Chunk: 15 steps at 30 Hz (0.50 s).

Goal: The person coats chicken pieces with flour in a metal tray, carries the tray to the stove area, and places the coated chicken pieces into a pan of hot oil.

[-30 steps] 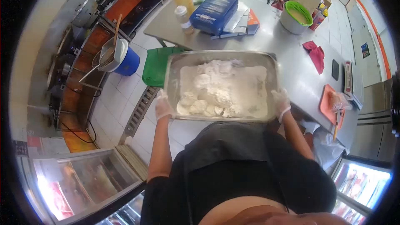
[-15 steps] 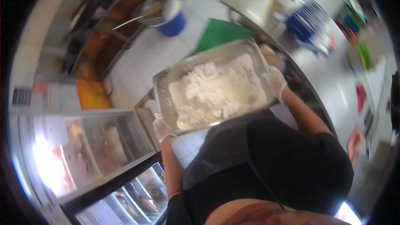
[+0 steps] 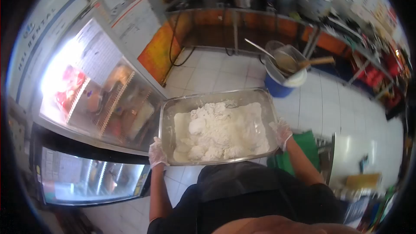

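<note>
A rectangular metal tray [image 3: 168, 117] is carried level in front of my body. In it lie white flour [image 3: 249, 121] and several lumpy, flour-coated pieces [image 3: 208, 132], whose kind I cannot make out. Wearing a clear plastic glove, my left hand [image 3: 157, 152] is closed on the tray's left end near the front corner. My right hand [image 3: 281, 132], gloved the same way, grips the right end. The fingers are partly hidden by the tray's rim.
On the left stand an upright glass-door fridge [image 3: 104, 91] and a lower lit display case [image 3: 93, 175]. Ahead on the tiled floor is a blue bucket [image 3: 279, 87] with long-handled tools on top. A green cloth or sheet [image 3: 305, 149] and a metal table [image 3: 364, 154] are at right.
My body and view have turned to the left, carrying the tray along. The fridge and stove area now face me, and the metal table has shifted to the lower right. Both hands keep their hold.
</note>
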### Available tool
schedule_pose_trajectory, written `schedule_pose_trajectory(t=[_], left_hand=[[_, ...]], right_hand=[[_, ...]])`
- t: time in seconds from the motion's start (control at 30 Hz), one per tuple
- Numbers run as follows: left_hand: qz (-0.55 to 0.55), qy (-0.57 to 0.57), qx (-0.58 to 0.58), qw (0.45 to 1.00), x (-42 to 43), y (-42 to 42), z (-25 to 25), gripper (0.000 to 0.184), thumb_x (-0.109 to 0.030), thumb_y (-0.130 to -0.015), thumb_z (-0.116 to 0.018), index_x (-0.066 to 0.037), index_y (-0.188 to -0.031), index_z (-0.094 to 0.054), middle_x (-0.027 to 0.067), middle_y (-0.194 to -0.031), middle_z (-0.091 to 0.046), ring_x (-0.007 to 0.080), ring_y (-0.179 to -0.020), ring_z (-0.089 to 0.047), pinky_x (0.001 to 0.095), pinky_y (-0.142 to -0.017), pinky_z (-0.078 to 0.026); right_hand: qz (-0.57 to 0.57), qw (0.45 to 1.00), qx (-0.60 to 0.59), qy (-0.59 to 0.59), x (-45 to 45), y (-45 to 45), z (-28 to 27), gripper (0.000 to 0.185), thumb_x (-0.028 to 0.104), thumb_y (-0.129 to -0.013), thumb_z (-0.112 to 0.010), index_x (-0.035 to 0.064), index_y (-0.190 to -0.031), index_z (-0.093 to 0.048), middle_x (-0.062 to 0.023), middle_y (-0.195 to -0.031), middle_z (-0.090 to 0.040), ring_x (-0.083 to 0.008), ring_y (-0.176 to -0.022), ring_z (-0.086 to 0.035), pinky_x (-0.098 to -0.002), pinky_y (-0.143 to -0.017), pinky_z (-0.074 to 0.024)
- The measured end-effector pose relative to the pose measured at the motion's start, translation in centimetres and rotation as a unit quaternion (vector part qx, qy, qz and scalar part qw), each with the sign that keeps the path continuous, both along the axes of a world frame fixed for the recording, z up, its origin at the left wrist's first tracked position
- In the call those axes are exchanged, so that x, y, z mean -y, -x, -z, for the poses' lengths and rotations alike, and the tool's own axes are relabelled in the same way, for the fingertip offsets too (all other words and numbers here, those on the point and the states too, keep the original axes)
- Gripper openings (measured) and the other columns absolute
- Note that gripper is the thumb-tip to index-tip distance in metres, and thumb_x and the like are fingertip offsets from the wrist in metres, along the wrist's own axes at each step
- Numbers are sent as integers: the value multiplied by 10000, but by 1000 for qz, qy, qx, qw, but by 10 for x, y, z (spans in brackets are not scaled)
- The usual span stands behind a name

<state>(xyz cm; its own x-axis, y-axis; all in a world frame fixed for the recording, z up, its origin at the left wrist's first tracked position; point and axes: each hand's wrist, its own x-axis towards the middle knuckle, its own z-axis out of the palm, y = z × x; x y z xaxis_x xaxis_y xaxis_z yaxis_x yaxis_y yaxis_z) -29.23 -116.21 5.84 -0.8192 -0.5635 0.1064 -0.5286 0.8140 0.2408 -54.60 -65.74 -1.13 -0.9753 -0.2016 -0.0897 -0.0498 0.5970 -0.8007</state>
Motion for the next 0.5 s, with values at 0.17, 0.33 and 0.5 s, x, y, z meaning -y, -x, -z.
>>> schedule_pose_trajectory(t=[0.17, 0.33, 0.5], left_hand=[[-13, 36, 9, 999, 84, 78, 16, 328, 0, -814, -505, 57, -1137, -498, 191, -776, -630, 335, -739, -642, 410, -610, -520], [-21, 16, 17, 1000, 118, 214, 13, 520, 20, -741, -535, 54, -1252, -447, 174, -842, -635, 337, -792, -624, 381, -698, -512], [22, -20, -14, 999, 165, 362, -5, 504, 26, -776, -482, 43, -1275, -418, 203, -907, -606, 363, -865, -590, 420, -725, -493]], right_hand=[[-1, 977, 107, 187, 103, 95, -47, 254, 136, -818, -644, 5, -1026, -580, -110, -873, -628, -226, -767, -607, -380, -656, -501], [15, 925, 176, 338, 163, 216, -90, 202, 52, -771, -667, 46, -956, -585, -46, -854, -615, -157, -779, -590, -298, -677, -492], [16, 960, 48, 277, 179, 337, -91, 191, 39, -768, -650, 29, -955, -610, -35, -796, -611, -148, -673, -567, -298, -599, -479]])
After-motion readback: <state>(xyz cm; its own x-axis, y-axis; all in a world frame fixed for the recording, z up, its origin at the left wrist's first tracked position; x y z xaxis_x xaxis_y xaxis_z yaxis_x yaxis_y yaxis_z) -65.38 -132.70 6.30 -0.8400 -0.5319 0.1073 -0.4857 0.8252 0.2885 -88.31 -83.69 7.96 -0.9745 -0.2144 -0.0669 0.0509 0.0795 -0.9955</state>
